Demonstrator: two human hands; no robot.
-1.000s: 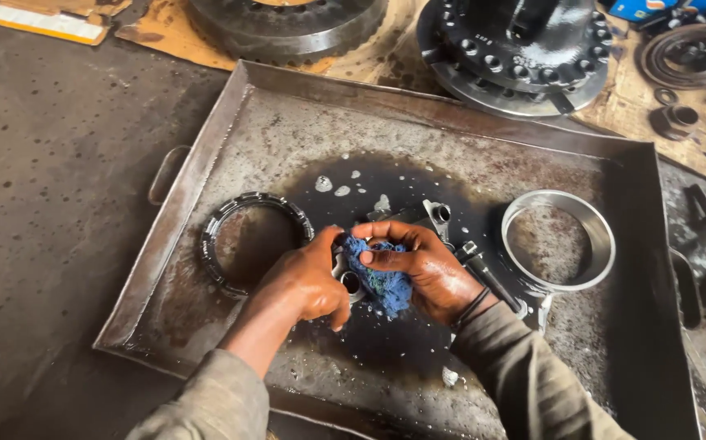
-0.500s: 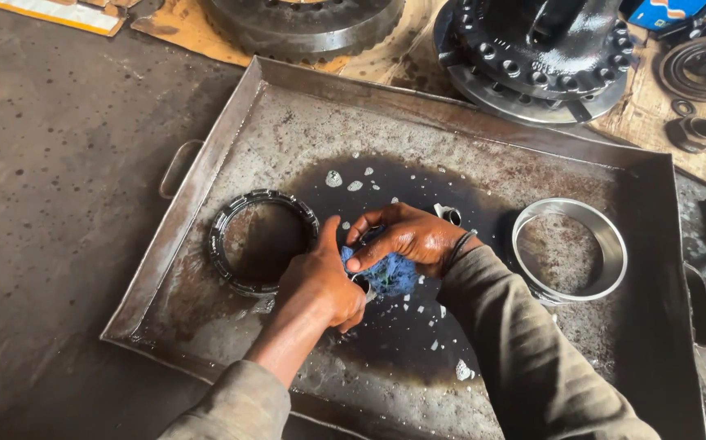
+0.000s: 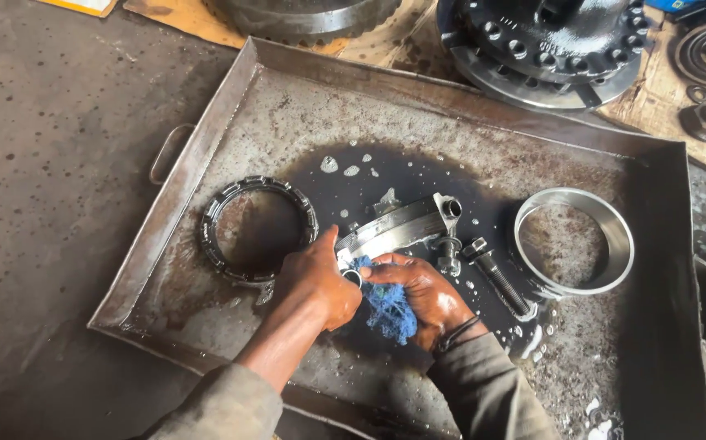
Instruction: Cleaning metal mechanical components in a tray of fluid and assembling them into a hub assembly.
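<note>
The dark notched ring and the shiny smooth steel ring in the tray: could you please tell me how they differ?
The dark notched ring is dull and grimy, with lugs around its rim; the shiny smooth steel ring is bright, with a plain wall. The notched ring lies to the left of the hands, beside the left hand; the steel ring lies to the right, further away. Both lie flat in the oily metal tray.

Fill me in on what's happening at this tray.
A person kneels over a shallow metal tray with a dark pool of liquid in it. The left hand grips a curved metal part, while the right hand presses a blue rag against it. A notched dark ring lies to the left, a shiny steel ring to the right, a bolt between.
</note>
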